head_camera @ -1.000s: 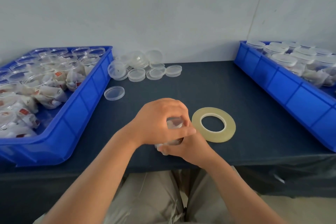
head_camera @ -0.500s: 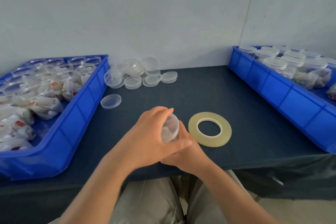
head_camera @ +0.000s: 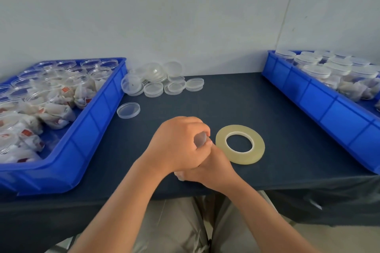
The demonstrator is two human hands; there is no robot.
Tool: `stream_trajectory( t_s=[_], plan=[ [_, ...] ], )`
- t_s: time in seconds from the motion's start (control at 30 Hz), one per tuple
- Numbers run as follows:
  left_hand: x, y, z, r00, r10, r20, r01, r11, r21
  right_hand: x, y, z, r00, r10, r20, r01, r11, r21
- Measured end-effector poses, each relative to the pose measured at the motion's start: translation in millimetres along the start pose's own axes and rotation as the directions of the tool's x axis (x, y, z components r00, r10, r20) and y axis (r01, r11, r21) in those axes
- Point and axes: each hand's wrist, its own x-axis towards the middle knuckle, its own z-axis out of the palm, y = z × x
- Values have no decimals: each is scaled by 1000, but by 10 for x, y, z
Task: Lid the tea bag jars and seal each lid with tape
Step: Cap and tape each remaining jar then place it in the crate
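Observation:
My left hand [head_camera: 176, 146] curls over the top of a clear tea bag jar [head_camera: 200, 139] near the table's front edge, and only a sliver of the jar shows between the fingers. From below and behind, my right hand [head_camera: 213, 168] grips the same jar. Its lid is hidden under my left palm. A roll of clear yellowish tape [head_camera: 240, 144] lies flat on the dark tablecloth just to the right of my hands. A single loose lid [head_camera: 128, 110] lies left of centre, and a pile of loose lids [head_camera: 162, 84] sits by the wall.
A blue bin [head_camera: 86, 129] at the left holds several open jars with tea bags. Another blue bin [head_camera: 320, 104] at the right holds several lidded jars. The white wall stands close behind the table. My knees show below the table edge.
My left hand has closed down over the jar's top, which showed tilted and open toward the tape half a second ago. The camera view has shifted slightly.

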Motion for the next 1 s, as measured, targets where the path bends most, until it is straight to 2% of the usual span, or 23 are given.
stream_trajectory(
  t_s=[0.07,0.17,0.23,0.37,0.47,0.57,0.63,0.73,0.8,1.0],
  plan=[
    [-24,-7,4,999,11,-33,-12,999,-31,-13,-17,-13,1000,-16,9,15,998,61],
    [-63,0,13,998,29,-54,-34,996,-87,-33,-19,-59,996,-75,41,62,965,253],
    [-84,25,4,998,45,-34,-48,994,-95,-33,-22,-85,996,-85,40,70,956,285],
    [-72,128,14,995,-80,-58,76,995,-68,-17,-25,-71,990,-141,18,133,966,221],
    [-56,207,77,977,-186,-101,182,982,-42,-53,-19,-47,994,-113,-1,111,977,183],
    [-49,271,144,942,-280,-186,288,957,19,-113,-72,28,994,-50,-94,45,997,-55],
    [-50,251,150,956,-234,-178,243,969,31,-134,-91,13,991,-62,-114,54,996,-75],
    [-46,127,35,998,-34,-50,29,995,-100,-113,-36,-93,997,-81,6,80,985,151],
    [-33,30,-32,996,93,9,-90,981,-170,-101,-31,-139,997,-76,19,69,969,237],
    [79,-97,-100,969,239,63,-215,940,-263,-67,27,-141,999,10,35,-19,959,281]
  ],
)
